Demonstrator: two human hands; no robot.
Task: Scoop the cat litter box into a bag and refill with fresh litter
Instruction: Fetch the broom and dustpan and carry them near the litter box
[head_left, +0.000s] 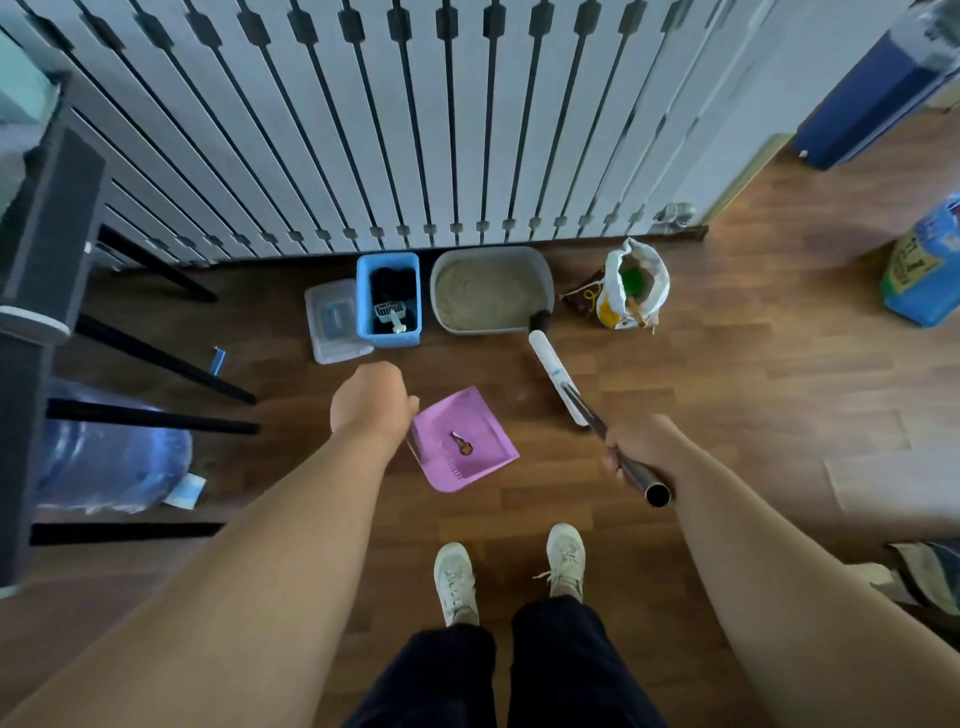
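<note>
A grey litter box (545, 275) filled with sandy litter stands on the floor against the white railing. Left of it, a blue bin (387, 338) lined with a dark bag holds a pale litter scoop (390, 313). An open litter sack (636, 291) with a green scoop inside stands right of the box. My left hand (371, 400) grips the handle of a pink dustpan (465, 441) that carries a small bit of debris. My right hand (636, 449) grips the metal pole of a broom (558, 376), whose head sits at the litter box's near right corner.
A clear lidded container (332, 322) lies left of the bin. Black table legs (156, 358) and a large water bottle (111, 457) fill the left side. A blue bag (924, 265) stands at far right. My feet (509, 571) stand on the wooden floor.
</note>
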